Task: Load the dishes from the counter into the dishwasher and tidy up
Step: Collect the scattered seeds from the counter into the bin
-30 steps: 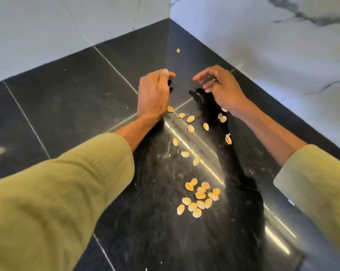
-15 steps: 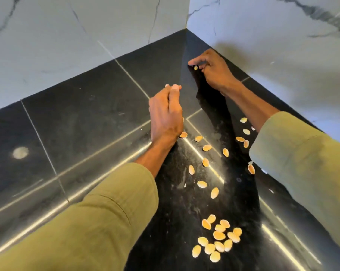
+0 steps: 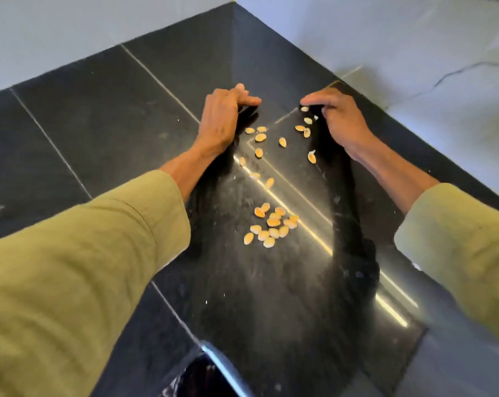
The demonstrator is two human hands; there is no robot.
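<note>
— Where did we have our hands at that moment?

— Both rested on the black counter (image 3: pixel 105 118) near the corner of the marble walls (image 3: pixel 414 41). Our left hand (image 3: pixel 221 117) lay at about 11 o'clock from the scattered shells, its fingers curled together with the tips pressed on the stone; whether they held a shell, we could not tell. Our right hand (image 3: pixel 338 118) lay at about 1 o'clock, fingers bent down, touching the counter just beside some shells.

— And the shells?

— A loose line of pistachio shells (image 3: pixel 261 137) lay between the hands. A tighter heap of shells (image 3: pixel 272 223) lay at 6 o'clock from them, between our green sleeves (image 3: pixel 79 262).
</note>
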